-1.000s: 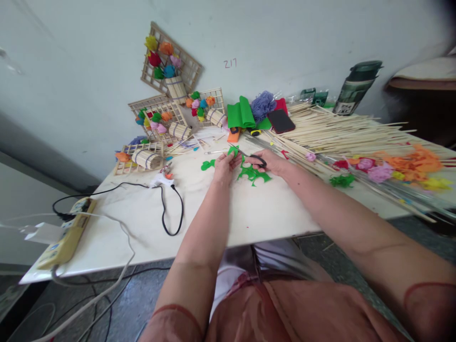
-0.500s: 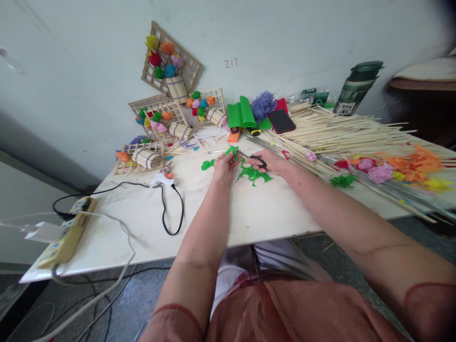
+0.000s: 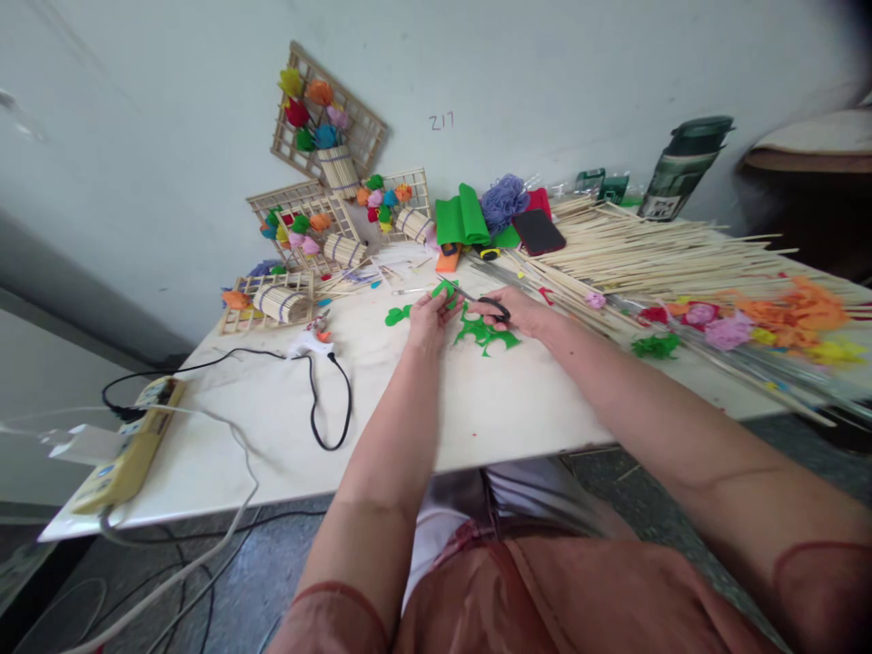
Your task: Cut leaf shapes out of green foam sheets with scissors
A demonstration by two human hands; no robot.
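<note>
Pale wall (image 3: 545, 91) stood behind my white table (image 3: 504, 409), with a yellow power strip (image 3: 129, 454) lying at its left edge. To the right of that, a white glue gun (image 3: 312, 342) lay with its black cord looped toward the near side. Beyond it, on the far left, stick lattices (image 3: 371, 136) carried bundled-stick pots (image 3: 279, 303) and bright flowers (image 3: 319, 94).

Near the middle, cut green rounds (image 3: 396, 316) lay just left of my left hand (image 3: 431, 316), whose fingers pinched a green piece (image 3: 442, 289) above the table. Farther back sat a folded green sheet (image 3: 461, 216) and purple yarn (image 3: 504, 202). Green scraps (image 3: 489, 338) lay between my hands, on the near side of the scissors (image 3: 496, 307). My right hand (image 3: 521, 311) was curled around their handles, the blades reaching left to the green piece; they looked too small for me to tell whether they were biting into it.

Farther right came a dark phone (image 3: 538, 232), a spread of thin sticks (image 3: 640, 250), a tilted green bottle (image 3: 685, 168) at the far side and crumpled orange paper (image 3: 804, 309) nearer.
</note>
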